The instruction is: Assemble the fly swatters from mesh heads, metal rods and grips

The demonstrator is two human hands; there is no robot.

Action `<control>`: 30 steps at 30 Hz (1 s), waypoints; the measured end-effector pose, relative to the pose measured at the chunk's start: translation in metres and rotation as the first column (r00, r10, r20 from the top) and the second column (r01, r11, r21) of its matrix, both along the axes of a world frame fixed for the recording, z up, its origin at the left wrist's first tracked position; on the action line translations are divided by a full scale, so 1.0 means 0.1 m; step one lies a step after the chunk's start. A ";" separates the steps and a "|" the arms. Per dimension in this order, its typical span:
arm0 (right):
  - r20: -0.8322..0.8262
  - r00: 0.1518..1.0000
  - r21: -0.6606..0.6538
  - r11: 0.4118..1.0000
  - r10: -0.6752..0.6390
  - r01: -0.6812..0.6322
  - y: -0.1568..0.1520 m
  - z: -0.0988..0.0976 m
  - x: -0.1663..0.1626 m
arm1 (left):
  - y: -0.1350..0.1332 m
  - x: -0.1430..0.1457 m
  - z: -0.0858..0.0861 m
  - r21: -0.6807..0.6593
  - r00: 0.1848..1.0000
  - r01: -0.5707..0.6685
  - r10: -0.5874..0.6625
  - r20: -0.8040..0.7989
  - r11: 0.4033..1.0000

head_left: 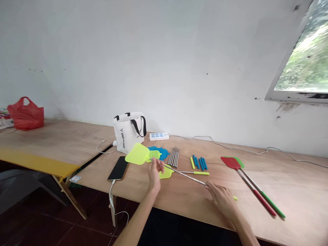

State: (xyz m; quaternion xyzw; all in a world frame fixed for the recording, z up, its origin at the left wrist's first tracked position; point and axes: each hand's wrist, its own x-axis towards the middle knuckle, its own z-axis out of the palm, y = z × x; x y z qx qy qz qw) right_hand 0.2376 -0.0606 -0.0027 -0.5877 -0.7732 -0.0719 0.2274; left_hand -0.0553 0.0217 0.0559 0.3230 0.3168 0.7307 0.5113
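Observation:
A yellow-green fly swatter [137, 153] is held aslant above the table between my two hands. My left hand [155, 174] pinches its metal rod close below the perforated head. At the other end, my right hand [221, 198] is closed round the handle, most of which it hides; a yellow-green tip pokes out past the fingers. Below the rod lies a second yellow-green swatter [166, 172]. Behind my left hand are a loose yellow-green head [154, 155] and blue heads [163, 153]. Several metal tubes [174, 157] lie beside them, then several blue handles [201, 163] and a yellow-green handle [192, 163].
To the right lie a red swatter [232, 162] and a green swatter [271, 203]. A phone [118, 168] on a charging cable rests at the left edge, near a white tote bag [128, 135]. A power strip [159, 136] sits by the wall; a red plastic bag [27, 114] stands far left.

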 end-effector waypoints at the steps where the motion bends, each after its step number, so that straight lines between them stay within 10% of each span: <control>1: -0.009 1.000 -0.026 1.000 0.004 -0.004 0.00 0.01 0.10 | 0.06 -0.13 0.05 0.002 0.999 -0.040 0.040 0.025 0.999; 8: -0.109 0.993 -0.183 0.983 -0.035 0.014 0.01 -0.03 0.23 | 0.14 -0.47 0.14 -0.012 0.992 -0.071 0.072 0.102 0.997; 30: -0.303 0.952 -0.157 0.988 -0.037 -0.011 -0.03 0.09 -0.08 | -0.05 0.01 0.03 0.030 0.992 -0.072 0.075 -0.098 0.997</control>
